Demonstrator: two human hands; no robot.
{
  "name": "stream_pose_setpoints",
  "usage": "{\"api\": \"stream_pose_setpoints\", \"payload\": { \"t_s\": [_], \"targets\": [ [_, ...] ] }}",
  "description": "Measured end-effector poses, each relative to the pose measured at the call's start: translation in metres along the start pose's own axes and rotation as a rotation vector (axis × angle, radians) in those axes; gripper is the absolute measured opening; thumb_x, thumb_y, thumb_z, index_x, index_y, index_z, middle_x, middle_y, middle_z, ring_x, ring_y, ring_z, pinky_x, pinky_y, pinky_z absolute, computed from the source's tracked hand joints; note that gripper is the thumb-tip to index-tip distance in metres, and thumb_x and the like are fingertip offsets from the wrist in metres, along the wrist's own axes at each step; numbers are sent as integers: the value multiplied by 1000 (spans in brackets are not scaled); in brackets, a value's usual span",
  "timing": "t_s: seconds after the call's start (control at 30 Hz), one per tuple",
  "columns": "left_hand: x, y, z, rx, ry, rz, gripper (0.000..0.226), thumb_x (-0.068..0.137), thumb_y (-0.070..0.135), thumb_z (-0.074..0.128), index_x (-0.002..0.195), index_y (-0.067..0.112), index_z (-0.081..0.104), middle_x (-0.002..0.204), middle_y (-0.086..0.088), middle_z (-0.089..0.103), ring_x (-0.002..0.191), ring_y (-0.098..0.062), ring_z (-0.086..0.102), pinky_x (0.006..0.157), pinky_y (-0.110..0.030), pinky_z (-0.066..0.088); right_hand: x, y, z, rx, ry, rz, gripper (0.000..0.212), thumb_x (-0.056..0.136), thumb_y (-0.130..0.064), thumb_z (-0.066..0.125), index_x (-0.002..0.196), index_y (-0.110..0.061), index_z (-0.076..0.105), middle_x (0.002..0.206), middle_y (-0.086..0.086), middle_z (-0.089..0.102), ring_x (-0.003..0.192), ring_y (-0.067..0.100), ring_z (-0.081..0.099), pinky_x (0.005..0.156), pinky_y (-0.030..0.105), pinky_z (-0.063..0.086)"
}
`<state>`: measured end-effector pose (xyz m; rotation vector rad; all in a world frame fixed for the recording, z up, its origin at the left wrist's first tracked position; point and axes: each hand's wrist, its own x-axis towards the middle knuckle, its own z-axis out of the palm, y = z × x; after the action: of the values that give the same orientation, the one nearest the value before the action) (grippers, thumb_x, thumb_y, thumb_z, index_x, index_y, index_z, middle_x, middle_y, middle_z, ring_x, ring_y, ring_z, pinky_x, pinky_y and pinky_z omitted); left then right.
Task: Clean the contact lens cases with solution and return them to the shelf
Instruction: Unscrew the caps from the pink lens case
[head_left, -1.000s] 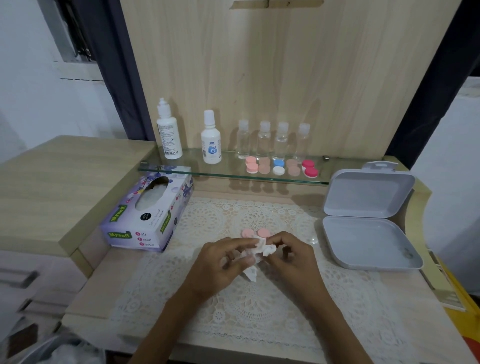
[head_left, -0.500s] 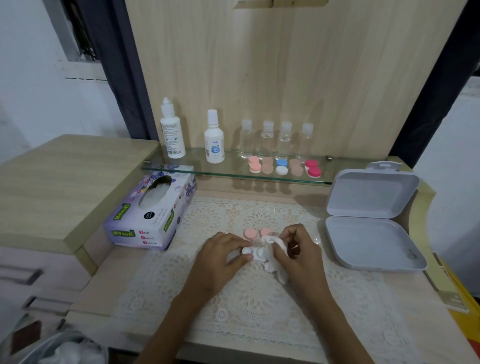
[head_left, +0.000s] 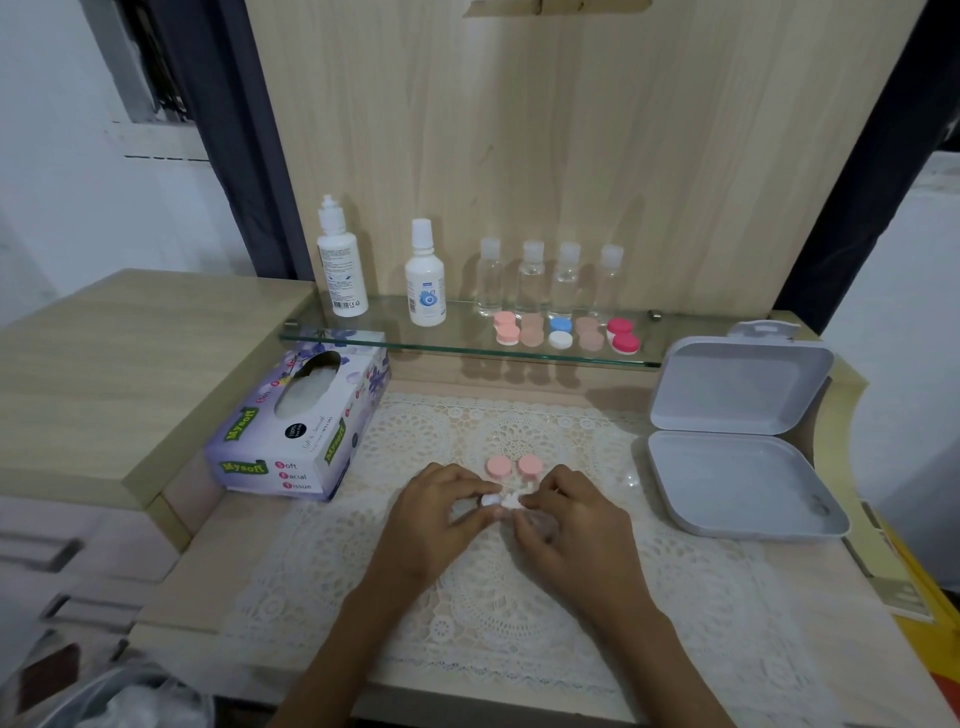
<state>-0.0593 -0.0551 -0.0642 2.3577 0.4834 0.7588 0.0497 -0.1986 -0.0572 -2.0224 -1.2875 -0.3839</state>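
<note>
Pinching the white case body (head_left: 491, 500) in the left hand (head_left: 441, 519), over the lace mat (head_left: 519, 623) toward the desk's (head_left: 218, 551) front edge, beside two pink caps (head_left: 498, 466); right hand (head_left: 571, 527) pinching a tissue wad (head_left: 512, 502) against it. Twist into each well (gently); dry fully before capping.

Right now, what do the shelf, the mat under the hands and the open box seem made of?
Shelf: glass, see-through and glossy, with a greenish front edge.
Mat: white lace, probably cotton or synthetic thread; its openwork patterns let the table show through.
Box: likely moulded plastic, pale grey and matte, with rounded corners and a hinged lid.
</note>
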Motion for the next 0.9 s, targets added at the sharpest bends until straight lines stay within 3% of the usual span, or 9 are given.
{"api": "stream_pose_setpoints", "payload": {
  "t_s": [0.13,0.3,0.43,0.57,0.7,0.9],
  "targets": [
    [0,1,0,-31,3,-14,46,73,64,55,98,30,74,88,29,60,92,2,55,83,-18,43,2,-1,1,-127,-35,-18,19,80,-37,59,76,-23,70,79,-12,54,67,5,52,46,14,29],
    [0,1,0,-33,6,-19,45,74,62,56,98,30,74,88,28,60,91,2,55,81,-23,46,4,3,7,-119,-70,17,11,75,-29,72,73,-22,64,76,-11,53,68,7,51,45,18,31],
    [0,2,0,-44,4,-28,46,73,63,55,97,30,74,87,29,60,91,0,56,81,-21,45,4,5,9,-68,-106,11,13,82,-32,64,82,-23,55,80,-12,52,70,6,48,51,13,29],
    [1,1,-1,-44,-10,-48,47,71,63,55,98,30,74,88,26,61,92,1,55,83,-22,45,3,4,5,54,-107,98,13,93,-31,53,82,-29,46,76,-14,49,67,4,45,55,17,34],
    [1,1,-1,-38,-10,-47,48,71,63,55,99,30,74,88,26,61,92,1,55,83,-22,45,1,3,7,-66,-57,21,16,89,-32,48,81,-22,58,78,-10,53,65,6,48,50,20,40],
    [1,-1,0,-22,-6,-32,46,72,62,55,98,30,74,88,29,60,91,2,55,82,-22,45,1,1,6,-17,-57,15,20,83,-37,54,80,-21,65,80,-10,56,68,6,52,51,19,43]
  ]
}}
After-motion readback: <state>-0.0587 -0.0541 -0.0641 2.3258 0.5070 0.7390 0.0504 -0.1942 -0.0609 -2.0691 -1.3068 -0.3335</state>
